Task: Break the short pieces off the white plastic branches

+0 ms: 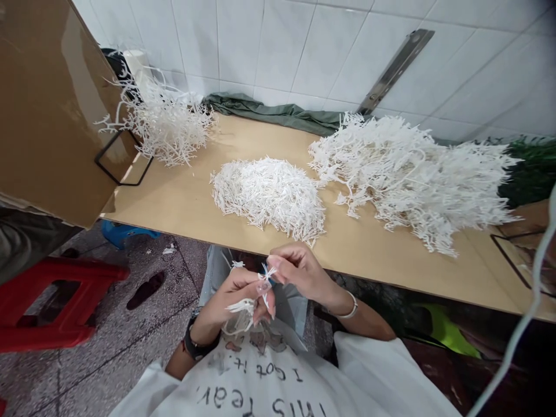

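My left hand point(230, 295), with a black watch on the wrist, holds a small white branched sprig point(241, 307) low in front of my chest. My right hand point(299, 269), with a pale bracelet, pinches the top of a sprig at the fingertips, close to my left hand. A bit of blue point(266, 275) shows between the fingers, too small to identify. Beyond my hands, a heap of short white sprigs point(269, 197) lies on the wooden board point(373, 249). A larger mass of white branching coral-like stems point(412, 179) lies to its right, and another point(167, 121) to its left.
A cardboard box point(47, 104) with a black wire handle juts in at the left. Behind the board are a green cloth point(278, 110) and a white tiled wall point(304, 46) with a metal bracket point(395, 69). A red stool point(47, 295) stands on the speckled floor below left.
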### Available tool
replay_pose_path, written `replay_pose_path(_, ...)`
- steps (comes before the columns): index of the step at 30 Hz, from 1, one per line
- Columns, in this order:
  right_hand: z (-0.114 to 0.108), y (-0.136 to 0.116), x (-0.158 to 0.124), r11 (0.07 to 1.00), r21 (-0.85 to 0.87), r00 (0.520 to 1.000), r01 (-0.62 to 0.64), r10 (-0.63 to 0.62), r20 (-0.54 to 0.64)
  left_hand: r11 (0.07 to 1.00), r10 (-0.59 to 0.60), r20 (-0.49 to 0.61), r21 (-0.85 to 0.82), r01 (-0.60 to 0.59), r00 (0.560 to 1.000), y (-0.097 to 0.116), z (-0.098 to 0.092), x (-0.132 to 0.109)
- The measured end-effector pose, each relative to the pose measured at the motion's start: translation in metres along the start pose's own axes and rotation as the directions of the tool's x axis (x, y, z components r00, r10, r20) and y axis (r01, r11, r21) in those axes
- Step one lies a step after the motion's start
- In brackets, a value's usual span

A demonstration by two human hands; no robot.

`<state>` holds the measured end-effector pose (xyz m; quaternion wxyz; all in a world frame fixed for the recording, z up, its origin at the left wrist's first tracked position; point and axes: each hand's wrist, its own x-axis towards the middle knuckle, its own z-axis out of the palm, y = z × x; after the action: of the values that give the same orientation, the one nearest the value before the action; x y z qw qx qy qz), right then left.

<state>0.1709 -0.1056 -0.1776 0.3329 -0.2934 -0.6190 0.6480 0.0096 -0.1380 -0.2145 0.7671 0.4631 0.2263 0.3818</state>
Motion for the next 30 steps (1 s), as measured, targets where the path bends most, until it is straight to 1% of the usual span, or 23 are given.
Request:
replay_pose_path(3,0.015,-0.001,0.006,0.989,0.138,0.993,0.059,-0.044,-0.106,0.984,0.044,-0.051,-0.170,-0.052,0.998,-0.001,0.010,0.007)
replay_pose_path(5,0.011,-0.011,0.013,0.977,0.176,0.978,0.123,-0.090,-0.186,0.946,0.093,-0.028,-0.308,-0.097,0.995,0.002,0.014,0.006)
replay_pose_path(6,0.002,-0.018,0.017,0.968,0.160,0.953,0.195,-0.148,-0.265,0.926,0.137,0.017,-0.359,-0.121,0.990,0.004,0.015,0.004)
replay_pose_path(7,-0.011,-0.027,0.020,0.952,0.112,0.902,0.285,-0.227,-0.368,0.912,0.181,0.063,-0.385,-0.144,0.982,0.005,0.014,0.000)
replay_pose_path(8,-0.027,-0.036,0.023,0.917,0.015,0.798,0.398,-0.338,-0.498,0.907,0.217,0.097,-0.387,-0.164,0.971,0.006,0.012,-0.005)
replay_pose_path(9,-0.045,-0.044,0.026,0.867,-0.110,0.650,0.486,-0.443,-0.617,0.915,0.228,0.107,-0.364,-0.175,0.968,0.007,0.009,-0.010)
replay_pose_path(10,-0.063,-0.050,0.029,0.823,-0.238,0.510,0.516,-0.518,-0.687,0.935,0.202,0.080,-0.314,-0.167,0.976,0.006,0.006,-0.014)
replay_pose_path(11,-0.080,-0.053,0.032,0.814,-0.338,0.467,0.472,-0.556,-0.688,0.957,0.153,0.017,-0.253,-0.144,0.988,0.005,0.003,-0.017)
replay_pose_path(12,-0.094,-0.054,0.036,0.812,-0.439,0.491,0.385,-0.583,-0.647,0.973,0.104,-0.061,-0.199,-0.114,0.993,0.004,0.001,-0.018)
replay_pose_path(14,-0.113,-0.047,0.047,0.754,-0.639,0.609,0.153,-0.581,-0.539,0.988,0.051,-0.162,-0.133,-0.073,0.985,0.000,0.000,-0.015)
replay_pose_path(15,-0.119,-0.040,0.053,0.685,-0.727,0.661,0.030,-0.559,-0.500,0.991,0.046,-0.185,-0.118,-0.069,0.982,-0.002,0.001,-0.011)
replay_pose_path(16,-0.123,-0.032,0.058,0.604,-0.792,0.691,-0.085,-0.537,-0.484,0.991,0.050,-0.193,-0.115,-0.073,0.980,-0.003,0.003,-0.007)
replay_pose_path(17,-0.125,-0.025,0.064,0.526,-0.830,0.703,-0.187,-0.518,-0.487,0.991,0.052,-0.193,-0.114,-0.076,0.980,-0.003,0.005,-0.002)
replay_pose_path(19,-0.128,-0.011,0.071,0.419,-0.845,0.683,-0.333,-0.511,-0.522,0.992,0.044,-0.200,-0.106,-0.066,0.979,-0.003,0.010,0.004)
replay_pose_path(21,-0.127,-0.004,0.072,0.381,-0.846,0.642,-0.372,-0.553,-0.531,0.993,0.040,-0.216,-0.099,-0.062,0.976,-0.002,0.012,0.008)
replay_pose_path(23,-0.119,-0.002,0.066,0.405,-0.861,0.580,-0.307,-0.637,-0.507,0.993,0.045,-0.244,-0.098,-0.071,0.969,-0.002,0.012,0.009)
replay_pose_path(24,-0.111,-0.002,0.060,0.446,-0.864,0.557,-0.234,-0.667,-0.495,0.992,0.054,-0.265,-0.098,-0.083,0.963,-0.002,0.011,0.009)
replay_pose_path(25,-0.100,-0.002,0.054,0.499,-0.856,0.552,-0.137,-0.679,-0.484,0.991,0.064,-0.288,-0.095,-0.095,0.956,-0.003,0.010,0.009)
replay_pose_path(26,-0.086,-0.002,0.046,0.551,-0.834,0.575,-0.026,-0.674,-0.464,0.990,0.076,-0.316,-0.087,-0.109,0.946,-0.004,0.009,0.009)
replay_pose_path(27,-0.071,-0.001,0.037,0.593,-0.800,0.622,0.091,-0.661,-0.420,0.990,0.091,-0.349,-0.074,-0.124,0.933,-0.004,0.008,0.009)
replay_pose_path(28,-0.054,0.000,0.028,0.609,-0.769,0.685,0.193,-0.644,-0.339,0.989,0.110,-0.387,-0.052,-0.141,0.915,-0.005,0.006,0.009)
replay_pose_path(29,-0.038,0.003,0.020,0.592,-0.756,0.746,0.279,-0.629,-0.217,0.988,0.129,-0.422,-0.023,-0.153,0.898,-0.006,0.004,0.010)
replay_pose_path(30,-0.022,0.006,0.013,0.550,-0.761,0.783,0.343,-0.616,-0.092,0.987,0.146,-0.454,0.014,-0.157,0.879,-0.007,0.003,0.010)
